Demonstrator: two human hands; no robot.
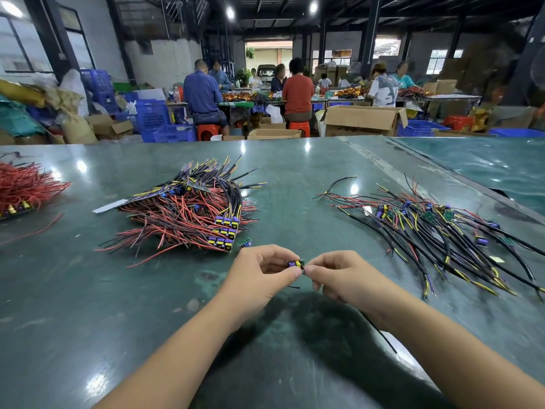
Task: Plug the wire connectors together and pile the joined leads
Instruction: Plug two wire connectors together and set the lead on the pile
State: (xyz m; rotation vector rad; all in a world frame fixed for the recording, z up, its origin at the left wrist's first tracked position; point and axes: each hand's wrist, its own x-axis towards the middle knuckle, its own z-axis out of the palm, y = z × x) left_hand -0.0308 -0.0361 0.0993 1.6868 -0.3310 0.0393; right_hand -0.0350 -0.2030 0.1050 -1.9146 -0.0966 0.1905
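Purple, yellow and green, a small connector piece (296,264) sits pinched between both hands just above the dark green table (88,290), in front of the person at the middle of the view. The left hand (259,273) has its fingers curled in tight, thumb and fingertips closing on the piece's left end. The right hand (336,276) is curled as narrowly, thumb and forefinger pinching the right end, so the two sets of fingertips nearly meet. The piece's long axis runs left to right between the hands; which way its plug face points cannot be told. A thin black lead (380,332) trails from under the right hand back toward the person along the right forearm, and a short black wire end (293,287) shows below the left thumb.

Beyond the left hand lies a stacked pile of joined leads (188,214), red and black wires fanned out, with rows of purple and yellow connectors on its near right side. A single green piece (244,242) lies just beside that pile, near the left fingers. To the right, well apart, spreads a loose scatter of black and yellow leads (436,231). At the far left edge lies a bundle of red wires (26,187). Past the table, people sit on red stools at other benches among cardboard boxes (362,121) and blue crates (165,125)
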